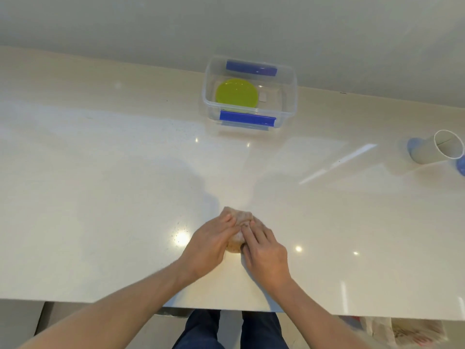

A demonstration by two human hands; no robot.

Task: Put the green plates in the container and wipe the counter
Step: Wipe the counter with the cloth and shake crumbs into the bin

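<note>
Near the counter (100,197) edge, both hands (208,245) (264,253) press flat, uncurled, mostly hiding a crumpled cloth (239,220).

Both hands cover most of the cloth (237,229); the right edge crops a blue object (461,166).

A: Bright, even light from overhead; small white glints dot the glossy tabletop (100,197), and a long streak of glare runs at the right.

B: Soft shadows fall under the hands (211,245). Wide-angle bending curves the edges, and the picture is slightly soft overall.
</note>
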